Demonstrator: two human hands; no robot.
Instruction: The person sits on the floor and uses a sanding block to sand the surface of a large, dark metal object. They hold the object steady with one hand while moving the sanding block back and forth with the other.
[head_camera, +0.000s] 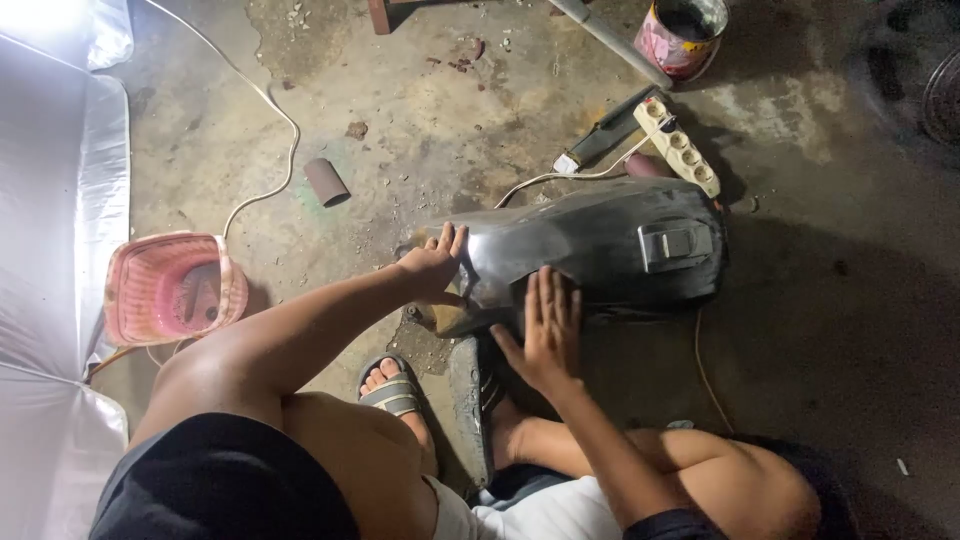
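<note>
Head view — hands (433, 265) on fender (600, 250).

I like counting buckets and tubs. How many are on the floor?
2: a pink tub at the left near the white sheet, and a paint can at the top.

Bare forearms and bare knees, no sleeves down to the wrists. Dark shorts (220, 480) over the legs, a white shirt hem (530, 510) between them. Grey strapped sandal (392, 392) on one foot.
</note>
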